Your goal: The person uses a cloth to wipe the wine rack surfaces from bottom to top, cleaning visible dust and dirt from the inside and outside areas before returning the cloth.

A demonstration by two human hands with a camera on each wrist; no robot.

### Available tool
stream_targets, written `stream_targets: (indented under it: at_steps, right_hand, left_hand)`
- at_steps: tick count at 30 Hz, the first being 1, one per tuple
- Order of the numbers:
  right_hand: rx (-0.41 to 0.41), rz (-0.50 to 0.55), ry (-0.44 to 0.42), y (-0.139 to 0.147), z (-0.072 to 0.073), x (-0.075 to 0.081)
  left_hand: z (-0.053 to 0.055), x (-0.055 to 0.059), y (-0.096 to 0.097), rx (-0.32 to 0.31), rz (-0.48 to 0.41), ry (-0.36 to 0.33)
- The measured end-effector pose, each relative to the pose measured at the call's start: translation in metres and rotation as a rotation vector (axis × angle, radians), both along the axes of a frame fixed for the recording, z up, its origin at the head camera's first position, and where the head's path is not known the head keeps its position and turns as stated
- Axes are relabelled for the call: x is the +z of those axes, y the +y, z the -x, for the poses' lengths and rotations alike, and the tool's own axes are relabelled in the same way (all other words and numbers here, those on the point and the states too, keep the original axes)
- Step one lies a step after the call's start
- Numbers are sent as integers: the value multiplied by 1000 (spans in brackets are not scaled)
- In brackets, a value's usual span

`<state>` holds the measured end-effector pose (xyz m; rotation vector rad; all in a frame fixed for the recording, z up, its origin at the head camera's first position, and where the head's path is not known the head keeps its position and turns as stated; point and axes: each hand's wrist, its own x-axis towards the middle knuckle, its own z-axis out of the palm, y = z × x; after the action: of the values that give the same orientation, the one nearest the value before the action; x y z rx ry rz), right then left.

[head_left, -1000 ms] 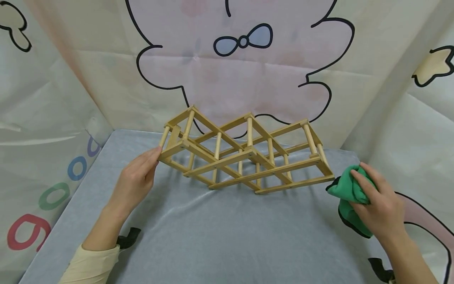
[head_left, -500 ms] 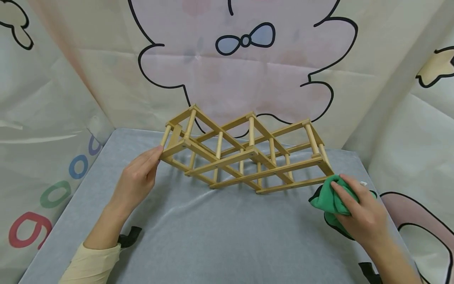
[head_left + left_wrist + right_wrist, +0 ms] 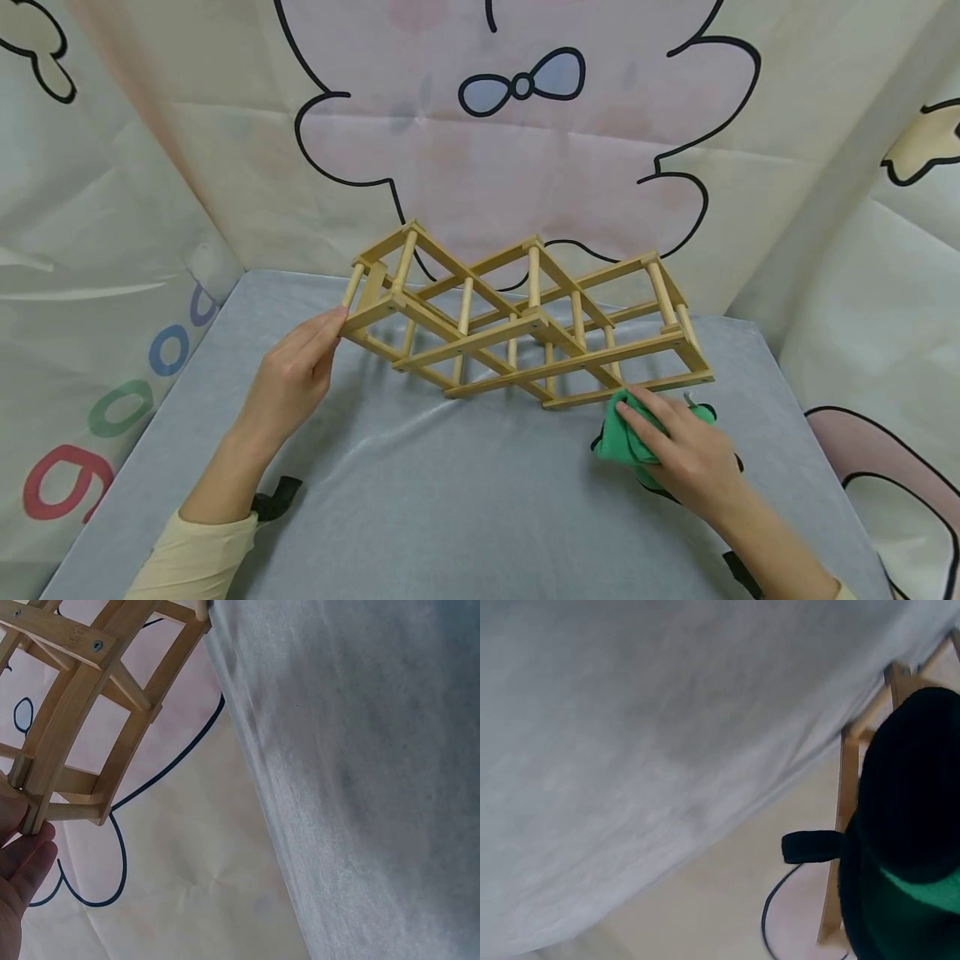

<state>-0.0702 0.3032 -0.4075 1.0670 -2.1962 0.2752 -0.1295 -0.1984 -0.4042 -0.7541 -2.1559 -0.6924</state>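
A folding wooden wine rack (image 3: 480,339), made of flat slats and round dowels, stands on the cloth-covered table in the head view. Its left end is pinched between the thumb and fingers of my left hand (image 3: 292,375); the left wrist view shows these fingers (image 3: 31,866) at the rack's corner (image 3: 67,742). My right hand (image 3: 693,458) grips a bunched green cloth (image 3: 626,437) with black edging just in front of the rack's lower right slat. Whether the cloth touches that slat is hard to tell. In the right wrist view the cloth (image 3: 930,930) hides part of the rack (image 3: 847,772).
A grey-blue cover (image 3: 450,517) lies over the table, slightly creased. Printed fabric walls (image 3: 510,150) stand close behind the rack and on both sides. A black strap (image 3: 276,498) hangs by the left wrist, another (image 3: 741,573) by the right forearm.
My right hand has carried the green cloth leftward, from beyond the rack's right end to the front of its lower slat. The left hand and rack stay put, apart from a slight camera shift.
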Motion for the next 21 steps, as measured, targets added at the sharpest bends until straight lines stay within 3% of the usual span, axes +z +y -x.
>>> stream_targets:
  at_steps: [10,14,21]
  right_hand:
    - [33,-258,-139,-24,10,-19]
    - [26,-361,-110,-32,14,-26]
    - [-2,-454,-59,-47,21,-35]
  left_hand:
    - [0,0,1,-3,-15,10]
    - [1,0,1,-4,-16,8]
    - [1,0,1,3,-12,3]
